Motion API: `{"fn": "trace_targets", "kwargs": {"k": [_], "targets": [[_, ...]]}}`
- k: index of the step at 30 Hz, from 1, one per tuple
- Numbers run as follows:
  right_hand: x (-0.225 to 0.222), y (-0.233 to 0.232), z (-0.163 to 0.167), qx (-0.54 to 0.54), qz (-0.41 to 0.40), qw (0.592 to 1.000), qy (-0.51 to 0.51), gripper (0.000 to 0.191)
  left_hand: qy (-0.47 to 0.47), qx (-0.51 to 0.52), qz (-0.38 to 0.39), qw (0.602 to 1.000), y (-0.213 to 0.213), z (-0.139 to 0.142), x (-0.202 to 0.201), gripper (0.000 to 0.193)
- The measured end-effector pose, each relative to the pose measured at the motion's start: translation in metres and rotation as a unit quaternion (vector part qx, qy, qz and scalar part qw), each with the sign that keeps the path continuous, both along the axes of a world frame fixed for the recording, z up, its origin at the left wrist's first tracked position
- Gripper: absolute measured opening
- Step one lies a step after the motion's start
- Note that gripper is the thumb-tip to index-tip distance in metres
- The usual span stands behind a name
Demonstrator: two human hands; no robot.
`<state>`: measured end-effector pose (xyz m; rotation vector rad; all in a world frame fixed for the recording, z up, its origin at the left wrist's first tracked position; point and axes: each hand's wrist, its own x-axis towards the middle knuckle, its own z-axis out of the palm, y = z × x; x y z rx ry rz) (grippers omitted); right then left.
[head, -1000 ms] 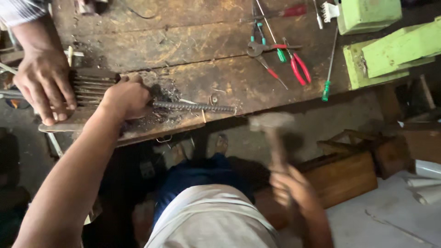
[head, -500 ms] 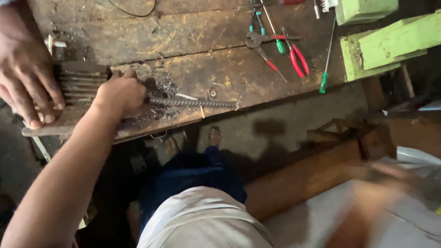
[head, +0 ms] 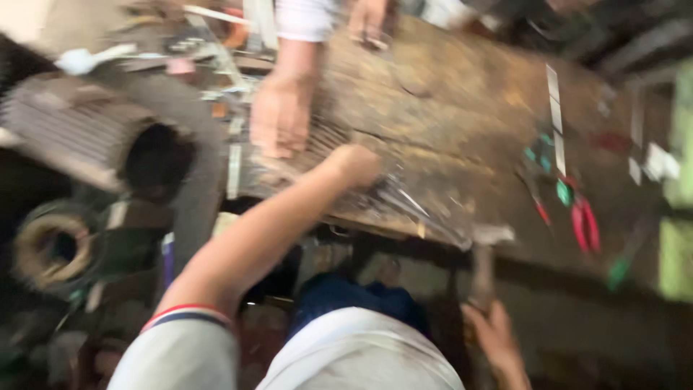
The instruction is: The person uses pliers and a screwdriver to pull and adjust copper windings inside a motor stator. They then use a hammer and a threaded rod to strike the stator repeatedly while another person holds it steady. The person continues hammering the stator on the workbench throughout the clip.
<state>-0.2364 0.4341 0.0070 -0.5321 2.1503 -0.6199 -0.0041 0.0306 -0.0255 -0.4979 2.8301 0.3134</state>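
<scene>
The picture is blurred by motion. My left hand (head: 354, 165) is closed on a long threaded metal rod (head: 422, 213) and presses it onto the front edge of a worn wooden workbench (head: 462, 123). My right hand (head: 491, 336) grips the wooden handle of a hammer (head: 485, 249), whose steel head is at the rod's right end by the bench edge. Another person's hand (head: 280, 115) lies flat on a ribbed metal part (head: 310, 148) just left of my left hand.
Red-handled pliers (head: 586, 224) and green-handled tools (head: 563, 191) lie on the bench to the right. A large ribbed motor housing (head: 94, 137) with a dark round opening stands at the left. A wire coil (head: 52, 249) sits below it. Green wooden blocks (head: 675, 260) are at the far right.
The camera has swung and tilted, so the bench now runs diagonally. My right hand has come back up from the lower right with the hammer, bringing its head to the rod's end.
</scene>
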Motion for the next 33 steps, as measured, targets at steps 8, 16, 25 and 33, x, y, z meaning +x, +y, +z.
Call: {"fn": "trace_targets", "kwargs": {"k": [8,16,25,33], "targets": [[-0.125,-0.033,-0.038,0.079,0.162,0.864,0.471,0.061,0.416,-0.022,0.087,0.905,0.035,0.111,-0.008,0.029],[-0.182,-0.085,-0.025,-0.144,0.176,0.850,0.475,0.058,0.682,-0.055,0.557,0.470,0.074,0.064,0.059,0.028],[-0.135,-0.125,-0.016,-0.139,0.388,0.909,0.066,0.033,0.837,0.399,0.328,0.179,0.023,-0.058,0.024,0.035],[-0.167,-0.156,-0.005,-0.163,0.406,0.899,0.023,0.032,0.826,0.349,0.394,0.203,0.030,-0.047,-0.024,0.029]]}}
